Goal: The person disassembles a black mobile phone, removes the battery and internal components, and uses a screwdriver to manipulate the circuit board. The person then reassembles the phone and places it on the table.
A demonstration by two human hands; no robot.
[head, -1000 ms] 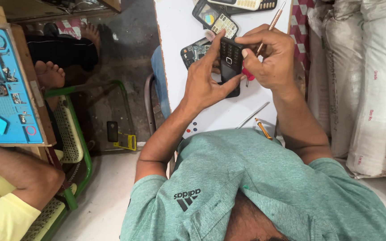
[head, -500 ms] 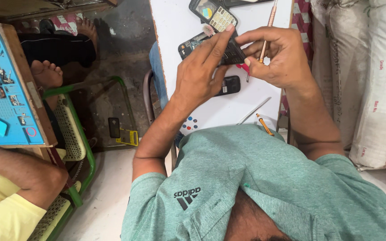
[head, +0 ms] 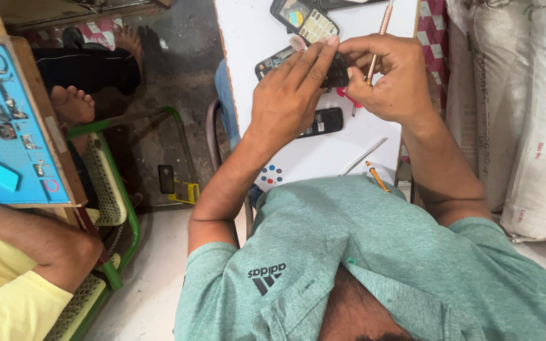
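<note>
My left hand [head: 289,101] pinches a small dark phone part [head: 338,72] between thumb and fingers above the white table [head: 248,28]. My right hand [head: 392,79] touches the same part from the right and grips a thin copper-coloured tool [head: 382,28] that points up and away. Under the hands lie a black phone body [head: 323,121], a phone circuit piece [head: 268,63] and a small red item [head: 349,98]. A keypad phone [head: 304,19] lies just beyond my fingertips.
Metal tweezers [head: 361,158] and an orange-handled tool [head: 377,177] lie near my chest. On the left sit a blue tray of small parts [head: 14,139], a person's yellow sleeve [head: 7,309], a bare foot [head: 74,104] and a green chair [head: 118,189]. White sacks [head: 526,113] stand to the right.
The black phone body that my left hand held a second ago now lies on the table. Both hands have closed on a smaller dark part a little farther away.
</note>
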